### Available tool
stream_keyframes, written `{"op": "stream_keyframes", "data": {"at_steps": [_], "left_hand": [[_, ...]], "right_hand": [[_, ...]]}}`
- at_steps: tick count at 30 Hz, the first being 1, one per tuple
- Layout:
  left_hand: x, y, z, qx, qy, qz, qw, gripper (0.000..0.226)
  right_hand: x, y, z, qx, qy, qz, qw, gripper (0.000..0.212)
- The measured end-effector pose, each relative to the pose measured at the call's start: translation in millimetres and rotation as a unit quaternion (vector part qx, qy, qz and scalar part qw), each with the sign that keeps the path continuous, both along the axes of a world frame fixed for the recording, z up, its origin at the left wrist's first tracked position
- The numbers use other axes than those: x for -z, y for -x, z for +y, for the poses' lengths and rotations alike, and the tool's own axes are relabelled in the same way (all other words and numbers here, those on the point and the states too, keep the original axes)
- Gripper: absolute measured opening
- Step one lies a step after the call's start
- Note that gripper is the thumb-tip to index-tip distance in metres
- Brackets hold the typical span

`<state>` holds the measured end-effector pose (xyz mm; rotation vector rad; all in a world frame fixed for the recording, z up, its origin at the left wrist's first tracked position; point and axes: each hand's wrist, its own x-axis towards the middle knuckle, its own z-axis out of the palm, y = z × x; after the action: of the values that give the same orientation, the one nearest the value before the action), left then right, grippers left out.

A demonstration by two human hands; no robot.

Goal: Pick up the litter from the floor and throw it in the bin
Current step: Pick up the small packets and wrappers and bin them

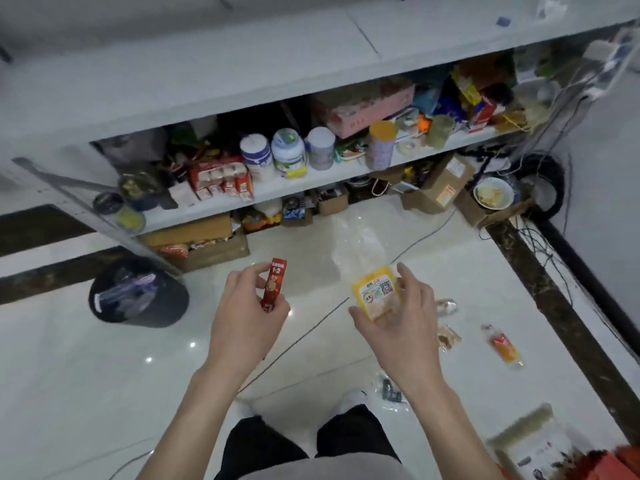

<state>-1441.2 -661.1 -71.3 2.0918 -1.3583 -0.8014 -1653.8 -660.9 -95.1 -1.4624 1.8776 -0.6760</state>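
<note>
1. We see the left hand [242,317] raised over the floor, thumb and fingertips pinching a narrow red sachet [275,284] that stands nearly upright.
2. The right hand [398,323] grips a clear plastic bag [375,292] by its yellow-labelled lower end. The empty, transparent part of the bag rises above the fingers.
3. The two hands are apart, each holding its own piece of litter, and neither piece touches the other.
4. The black bin [156,317] stands on the white tiled floor [86,375] to the left of the left hand, near the corner of the shelf unit [311,183]. We make out a clear wrapper [124,292] already lying inside it.
5. More litter lies on the floor to the right:
   - a small silvery wrapper [448,306] just beyond the right hand
   - a brownish packet [448,336] near it
   - an orange-and-clear sachet [504,346] further right
   - a crumpled clear wrapper with black print [389,391] under the right wrist
6. A larger printed bag [533,441] lies at the lower right edge.
7. The shelves hold jars, boxes and packets. Cardboard boxes [440,185] and a bowl [493,194] sit on the floor below, and thin cables trail across the tiles.
8. At the bottom we see the person's dark trouser legs [259,445] and a white shoe [353,398].
</note>
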Motion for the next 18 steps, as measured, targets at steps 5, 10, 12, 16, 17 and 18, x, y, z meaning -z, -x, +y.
{"op": "stream_keyframes", "data": {"at_steps": [5,10,12,16,17,18], "left_hand": [[7.4,-111.2,49.4,-0.088,-0.005,0.006,0.996,0.048],[5.2,-227.3,96.8,-0.173,-0.001,0.024,0.985,0.043],[3.7,-270.9,114.2,-0.205,0.001,0.029,0.978,0.041],[3.9,-344.1,141.9,-0.254,0.013,0.036,0.966,0.040],[4.6,-359.2,146.4,-0.266,0.014,0.037,0.963,0.040],[5.4,-373.1,149.7,-0.279,0.014,0.040,0.959,0.040]], "right_hand": [[-6.6,-104.3,7.0,-0.091,0.009,0.005,0.996,0.101],[-11.7,-225.7,24.0,-0.160,0.019,0.014,0.987,0.100],[-11.4,-275.5,33.1,-0.189,0.022,0.014,0.982,0.099],[-8.0,-363.4,46.2,-0.237,0.022,-0.005,0.971,0.098],[-7.3,-382.1,47.4,-0.245,0.021,-0.010,0.969,0.097],[-6.7,-399.4,47.7,-0.254,0.023,-0.015,0.967,0.096]]}}
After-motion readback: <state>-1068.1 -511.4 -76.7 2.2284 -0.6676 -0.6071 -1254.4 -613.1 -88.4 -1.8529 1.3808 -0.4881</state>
